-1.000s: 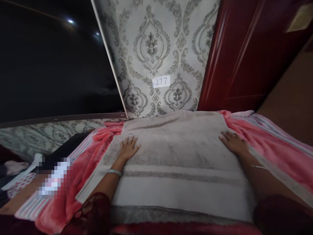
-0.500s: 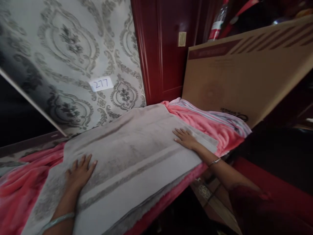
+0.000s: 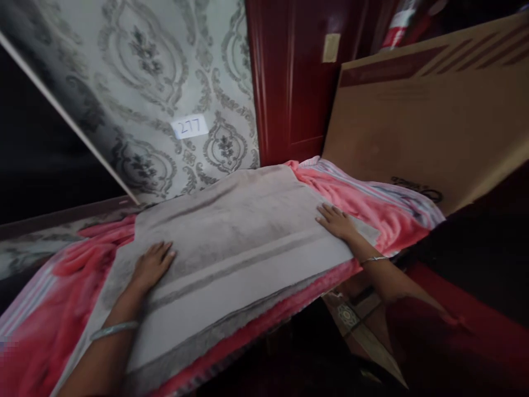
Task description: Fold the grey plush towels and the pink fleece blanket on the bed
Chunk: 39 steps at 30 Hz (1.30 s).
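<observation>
A grey towel (image 3: 231,237) with a darker stripe along its near side lies spread over a pink blanket (image 3: 384,209). My left hand (image 3: 154,266) rests palm down on the towel's left part, its fingers stretched out. Toward the right end, my right hand (image 3: 334,221) lies flat on the same cloth with fingers spread. Neither hand grips anything. The blanket shows on both sides and under the near edge, with a striped border at the right. Beneath the cloths, the supporting surface is hidden.
A large cardboard box (image 3: 413,121) leans at the back right, with a bottle (image 3: 397,30) behind its top edge. Patterned wallpaper (image 3: 144,60) bears a paper marked 277 (image 3: 190,127). A dark screen-like panel (image 3: 45,138) stands left, and a dark red door panel (image 3: 289,82) stands behind.
The view has shifted, so the scene sits further right. My left hand's fingers are closer together and it has slid slightly over the towel. My right hand stays flat near the right end.
</observation>
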Available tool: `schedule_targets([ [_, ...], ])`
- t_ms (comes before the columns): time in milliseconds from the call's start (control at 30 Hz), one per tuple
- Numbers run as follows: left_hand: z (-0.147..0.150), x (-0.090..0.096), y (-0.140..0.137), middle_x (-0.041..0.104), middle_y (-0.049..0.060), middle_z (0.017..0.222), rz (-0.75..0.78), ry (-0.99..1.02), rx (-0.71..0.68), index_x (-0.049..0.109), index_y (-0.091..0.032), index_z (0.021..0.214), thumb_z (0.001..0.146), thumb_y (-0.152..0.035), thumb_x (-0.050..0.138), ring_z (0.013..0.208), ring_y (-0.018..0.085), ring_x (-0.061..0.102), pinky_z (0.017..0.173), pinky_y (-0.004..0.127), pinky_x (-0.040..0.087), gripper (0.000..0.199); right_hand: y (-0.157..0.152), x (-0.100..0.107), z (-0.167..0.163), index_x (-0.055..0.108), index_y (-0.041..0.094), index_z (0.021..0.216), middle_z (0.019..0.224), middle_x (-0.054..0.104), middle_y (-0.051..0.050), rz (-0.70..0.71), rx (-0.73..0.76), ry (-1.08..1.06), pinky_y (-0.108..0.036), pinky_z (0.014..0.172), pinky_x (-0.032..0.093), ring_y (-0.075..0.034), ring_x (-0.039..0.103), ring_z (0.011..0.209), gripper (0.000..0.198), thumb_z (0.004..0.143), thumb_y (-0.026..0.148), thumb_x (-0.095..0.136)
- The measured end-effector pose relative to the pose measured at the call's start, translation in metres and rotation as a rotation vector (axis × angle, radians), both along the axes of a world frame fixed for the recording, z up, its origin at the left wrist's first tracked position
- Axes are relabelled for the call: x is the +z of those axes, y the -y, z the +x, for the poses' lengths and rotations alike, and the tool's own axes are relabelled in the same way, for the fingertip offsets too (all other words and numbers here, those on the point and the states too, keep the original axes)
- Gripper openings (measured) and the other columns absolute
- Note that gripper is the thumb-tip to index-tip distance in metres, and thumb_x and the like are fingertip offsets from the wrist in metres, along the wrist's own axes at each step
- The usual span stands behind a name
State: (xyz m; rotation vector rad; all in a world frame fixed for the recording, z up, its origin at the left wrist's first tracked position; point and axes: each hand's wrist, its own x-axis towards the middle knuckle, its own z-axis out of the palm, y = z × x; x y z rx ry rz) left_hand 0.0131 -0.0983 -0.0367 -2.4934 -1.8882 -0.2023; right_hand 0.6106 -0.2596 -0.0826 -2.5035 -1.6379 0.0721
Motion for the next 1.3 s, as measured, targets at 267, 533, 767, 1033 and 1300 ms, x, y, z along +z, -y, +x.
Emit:
schedule_targets([
  [267,-0.041,-0.008,0.068,0.040,0.014,0.164,0.067,-0.098,0.081,0.047,-0.017,0.155,0.101,-0.042,0.031,0.154,0.032,0.033,0.124,0.056,0.028,0.061,0.001,-0.016,0.015,0.037,0.027,0.162,0.170,0.028,-0.007,0.032,0.021,-0.019,-0.062,0.121,0.030,-0.037,0.030,0.153,0.075,0.099,0.066,0.023],
  [533,-0.038,-0.003,0.075,0.041,0.015,0.163,0.053,-0.071,0.128,0.048,-0.018,0.154,0.103,-0.040,0.032,0.154,0.031,0.034,0.122,0.059,0.029,0.058,0.007,-0.022,0.017,0.044,0.020,0.159,0.166,0.034,-0.017,0.121,0.066,-0.038,-0.064,0.114,0.033,-0.042,0.036,0.149,0.071,0.104,0.061,0.029],
  [767,0.007,-0.004,0.117,0.039,0.014,0.165,0.031,-0.006,-0.195,0.045,-0.024,0.156,0.102,-0.048,0.042,0.155,0.032,0.031,0.124,0.061,0.024,0.060,0.008,0.009,-0.032,0.053,0.014,0.152,0.162,0.037,-0.022,0.183,0.112,0.017,-0.076,0.109,0.027,-0.050,0.028,0.150,0.069,0.104,0.060,0.031],
  [1033,0.089,-0.022,0.155,0.026,0.011,0.171,-0.105,0.060,-0.539,0.031,-0.026,0.162,0.102,-0.059,0.039,0.159,0.030,0.018,0.128,0.061,0.013,0.069,0.015,0.001,-0.234,0.034,0.030,0.163,0.169,0.028,-0.006,0.138,0.862,0.056,-0.059,0.122,0.028,-0.030,0.025,0.156,0.062,0.104,0.050,0.038],
  [1300,0.050,-0.023,0.167,0.024,0.006,0.172,-0.130,0.045,-0.436,0.029,-0.030,0.163,0.103,-0.059,0.037,0.160,0.029,0.016,0.128,0.059,0.013,0.067,0.033,-0.025,-0.175,0.034,0.035,0.162,0.166,0.036,-0.001,0.126,0.812,0.047,-0.057,0.121,0.032,-0.029,0.029,0.155,0.066,0.101,0.060,0.029],
])
